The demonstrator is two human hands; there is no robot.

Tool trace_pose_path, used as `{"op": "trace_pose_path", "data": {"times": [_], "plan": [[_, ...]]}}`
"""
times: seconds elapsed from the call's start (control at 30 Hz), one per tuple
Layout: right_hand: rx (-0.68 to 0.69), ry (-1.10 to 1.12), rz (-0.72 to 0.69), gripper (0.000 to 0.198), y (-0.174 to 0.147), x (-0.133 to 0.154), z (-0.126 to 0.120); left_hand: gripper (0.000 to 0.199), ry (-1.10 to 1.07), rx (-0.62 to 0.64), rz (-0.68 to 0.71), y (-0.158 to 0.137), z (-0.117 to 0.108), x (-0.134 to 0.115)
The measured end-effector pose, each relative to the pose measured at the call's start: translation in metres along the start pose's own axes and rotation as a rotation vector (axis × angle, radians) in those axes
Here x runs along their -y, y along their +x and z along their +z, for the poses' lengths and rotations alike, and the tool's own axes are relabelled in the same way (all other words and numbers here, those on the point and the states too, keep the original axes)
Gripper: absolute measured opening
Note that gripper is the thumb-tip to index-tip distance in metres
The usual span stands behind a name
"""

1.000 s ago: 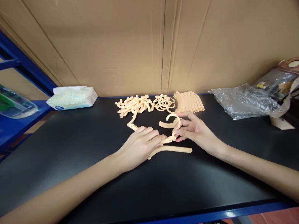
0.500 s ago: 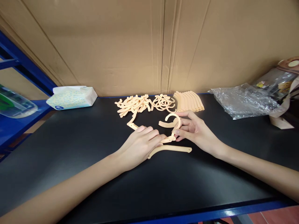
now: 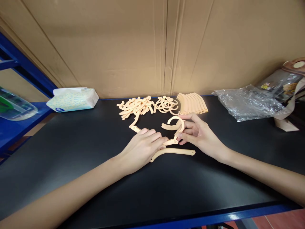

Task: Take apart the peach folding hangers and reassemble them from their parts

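My left hand (image 3: 145, 149) is closed around a cream plastic hanger arm (image 3: 170, 142), whose far end sticks out beyond the knuckles. Between the thumb and fingers of my right hand (image 3: 200, 134) is a curved hanger hook (image 3: 182, 126). The foot of the hook meets the end of the arm; whether they are locked together I cannot tell. Just below, a loose hanger arm (image 3: 176, 150) lies on the black table, its left end near my left hand. Another curved piece (image 3: 168, 127) shows behind the hook, partly hidden by my right fingers.
At the back lie a heap of small hanger parts (image 3: 137, 106), a pile of hooks (image 3: 166, 104) and a neat row of hanger arms (image 3: 194, 103). A tissue pack (image 3: 73, 100) sits at left, clear plastic bags (image 3: 250, 101) at right. A cardboard wall (image 3: 107, 47) stands behind.
The hook and the end of the hanger arm have tilted very slightly in my fingers. Both hands keep nearly the same place and grip.
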State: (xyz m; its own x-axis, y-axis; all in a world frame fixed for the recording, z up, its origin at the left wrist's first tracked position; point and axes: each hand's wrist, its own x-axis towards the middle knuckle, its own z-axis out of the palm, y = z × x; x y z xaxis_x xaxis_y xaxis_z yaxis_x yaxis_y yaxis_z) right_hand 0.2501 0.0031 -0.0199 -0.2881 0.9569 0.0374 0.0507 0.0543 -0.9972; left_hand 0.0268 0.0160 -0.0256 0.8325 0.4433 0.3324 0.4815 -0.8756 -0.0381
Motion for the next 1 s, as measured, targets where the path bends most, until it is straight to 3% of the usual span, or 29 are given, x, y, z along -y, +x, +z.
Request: {"op": "trace_pose_path", "data": {"times": [0.37,0.73,1.0], "plan": [[-0.053,-0.024,-0.050,0.045,0.002,0.000,-0.001,0.026,0.041,-0.057,-0.018,0.000,0.001,0.000],[-0.068,-0.076,-0.136,0.031,0.000,0.000,-0.009,0.030,-0.012,-0.026,-0.142,-0.001,-0.001,-0.001],[-0.009,-0.157,-0.153,0.041,0.002,-0.002,-0.011,0.024,-0.228,0.043,-0.260,-0.001,-0.006,-0.003]]}}
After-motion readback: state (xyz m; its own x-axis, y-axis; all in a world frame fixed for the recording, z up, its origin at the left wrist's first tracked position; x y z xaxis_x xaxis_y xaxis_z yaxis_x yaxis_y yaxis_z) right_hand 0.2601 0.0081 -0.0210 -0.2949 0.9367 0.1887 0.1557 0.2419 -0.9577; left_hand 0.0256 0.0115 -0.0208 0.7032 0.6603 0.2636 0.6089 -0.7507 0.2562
